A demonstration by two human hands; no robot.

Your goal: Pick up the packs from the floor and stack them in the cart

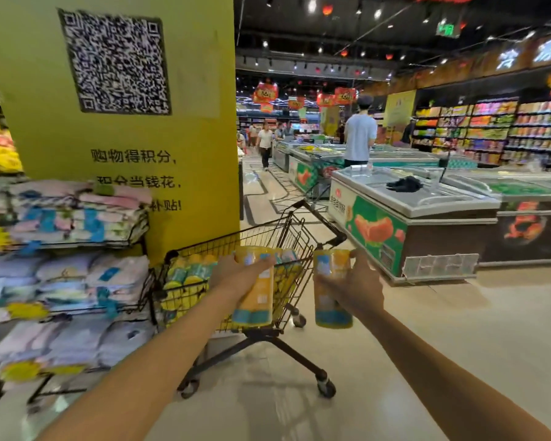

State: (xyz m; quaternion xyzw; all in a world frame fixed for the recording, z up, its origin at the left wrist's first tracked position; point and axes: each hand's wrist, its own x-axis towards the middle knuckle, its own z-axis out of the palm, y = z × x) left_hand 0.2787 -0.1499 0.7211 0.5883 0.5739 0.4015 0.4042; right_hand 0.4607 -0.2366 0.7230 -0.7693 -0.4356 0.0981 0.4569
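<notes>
With several packs (185,276) already stacked in the cart (261,230), my left hand (236,276) grips a pack (257,297) at its rim and my right hand (361,289) grips a second pack (331,294) just beside it, both yet to go in.

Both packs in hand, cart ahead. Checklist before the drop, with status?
1. Left hand grip on left pack: ok, fingers wrap its upper part.
2. Right hand grip on right pack: ok, pack roughly upright.
3. Left pack over cart: cannot tell, it overlaps the basket's near side.
4. Right pack over cart: not ok, it hangs outside the basket, on the freezer side.
5. Room in basket: cannot tell, stacked packs already inside.
6. Aisle: ok, shopper far off.
</notes>
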